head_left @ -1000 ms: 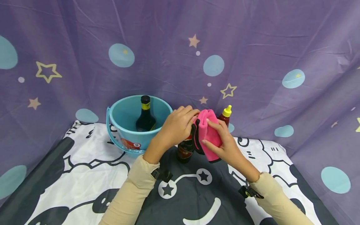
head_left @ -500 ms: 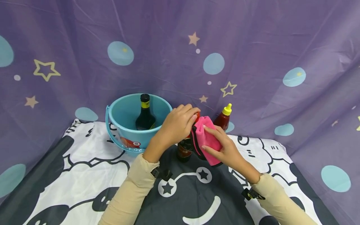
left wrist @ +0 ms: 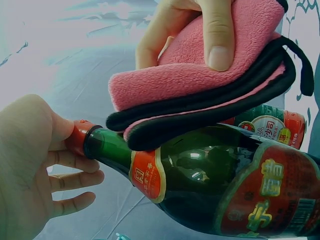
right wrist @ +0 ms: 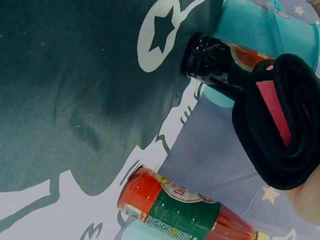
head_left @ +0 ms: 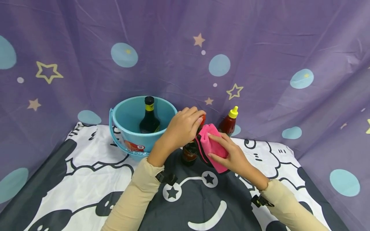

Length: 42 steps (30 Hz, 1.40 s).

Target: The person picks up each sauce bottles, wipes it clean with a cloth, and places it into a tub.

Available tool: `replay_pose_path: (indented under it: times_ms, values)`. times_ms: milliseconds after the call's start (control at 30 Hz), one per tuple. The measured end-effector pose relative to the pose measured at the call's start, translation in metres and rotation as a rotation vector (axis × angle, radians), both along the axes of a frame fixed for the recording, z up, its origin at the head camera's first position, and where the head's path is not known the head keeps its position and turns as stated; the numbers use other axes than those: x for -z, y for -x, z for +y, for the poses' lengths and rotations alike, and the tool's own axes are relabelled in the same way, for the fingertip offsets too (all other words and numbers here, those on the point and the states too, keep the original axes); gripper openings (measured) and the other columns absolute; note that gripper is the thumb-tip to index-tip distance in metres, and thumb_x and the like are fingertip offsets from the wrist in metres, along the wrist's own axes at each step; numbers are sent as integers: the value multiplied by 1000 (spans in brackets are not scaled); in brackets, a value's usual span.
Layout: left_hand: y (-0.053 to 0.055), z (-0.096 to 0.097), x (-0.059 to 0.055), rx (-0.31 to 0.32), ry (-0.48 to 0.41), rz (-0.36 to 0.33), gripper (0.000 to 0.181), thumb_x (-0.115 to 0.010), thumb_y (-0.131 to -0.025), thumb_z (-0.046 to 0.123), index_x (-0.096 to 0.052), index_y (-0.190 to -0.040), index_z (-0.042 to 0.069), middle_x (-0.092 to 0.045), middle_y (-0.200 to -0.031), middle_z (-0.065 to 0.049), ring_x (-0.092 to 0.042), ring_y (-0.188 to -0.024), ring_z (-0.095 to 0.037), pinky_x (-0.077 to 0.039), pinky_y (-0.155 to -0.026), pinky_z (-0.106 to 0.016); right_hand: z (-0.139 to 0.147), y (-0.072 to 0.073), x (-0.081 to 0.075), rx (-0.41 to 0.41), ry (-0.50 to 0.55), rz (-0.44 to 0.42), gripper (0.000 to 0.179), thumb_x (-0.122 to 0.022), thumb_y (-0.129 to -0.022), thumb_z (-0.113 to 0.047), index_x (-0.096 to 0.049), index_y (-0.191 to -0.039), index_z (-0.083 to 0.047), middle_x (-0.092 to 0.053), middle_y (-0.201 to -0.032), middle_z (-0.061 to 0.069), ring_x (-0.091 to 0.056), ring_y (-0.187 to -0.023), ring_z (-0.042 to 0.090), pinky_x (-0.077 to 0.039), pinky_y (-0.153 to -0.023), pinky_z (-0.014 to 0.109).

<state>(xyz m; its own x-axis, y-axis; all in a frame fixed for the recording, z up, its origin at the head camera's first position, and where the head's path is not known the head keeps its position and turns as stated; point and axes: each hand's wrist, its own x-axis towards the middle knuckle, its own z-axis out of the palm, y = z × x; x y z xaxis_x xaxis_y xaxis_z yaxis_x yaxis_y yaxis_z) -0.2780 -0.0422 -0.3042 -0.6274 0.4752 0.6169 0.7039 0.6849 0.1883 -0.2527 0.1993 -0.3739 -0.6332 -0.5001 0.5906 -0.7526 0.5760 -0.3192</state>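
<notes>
My left hand pinches the red cap of a dark green glass bottle with a red and gold label. The bottle stands on the patterned cloth cover, right of the bucket. In my right hand is a folded pink towel with black edging, gripped between thumb and fingers. In the left wrist view the towel lies along the bottle's neck and shoulder; whether it touches the glass is hard to tell. From the head view, hand and towel hide much of the bottle.
A blue bucket stands at the left, with a dark bottle upright inside it. Behind the towel, at the right, is a red sauce bottle with a yellow nozzle. A purple curtain hangs behind everything.
My right hand and the towel have moved down along the bottle, so the red cap and more of the sauce bottle show. The left hand stays at the cap.
</notes>
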Motion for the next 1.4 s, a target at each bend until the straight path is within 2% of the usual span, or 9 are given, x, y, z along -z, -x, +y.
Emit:
replay_pose_path:
  times_ms: [267,867,1100,1400]
  values:
    - [0,0,0,4,-9,-11,35,-45,-109,23,-65,-132,8,-62,-103,-6,-57,-95,-24,-52,-84,-38,2,-4,0,26,-55,50,69,-89,-78,-19,-61,-141,-19,-59,-129,9,-62,-88,15,-57,-66,27]
    - [0,0,1,2,-6,-20,35,-46,-109,24,-64,-134,8,-62,-104,-6,-57,-95,-24,-51,-84,-38,9,-10,8,31,-112,56,63,-90,-76,-20,-65,-135,-19,-63,-124,7,-65,-86,16,-59,-66,27]
    - [0,0,1,-1,-12,-25,35,-46,-108,24,-64,-134,8,-62,-103,-6,-56,-95,-24,-51,-83,-38,10,-11,8,34,-142,32,65,-90,-77,-21,-64,-137,-21,-62,-127,7,-67,-88,17,-61,-69,29]
    - [0,1,1,4,-16,-12,34,-47,-108,23,-65,-133,7,-62,-103,-6,-56,-93,-25,-51,-83,-37,13,-14,11,46,-172,24,65,-90,-77,-22,-64,-137,-23,-63,-127,5,-65,-84,13,-58,-66,27]
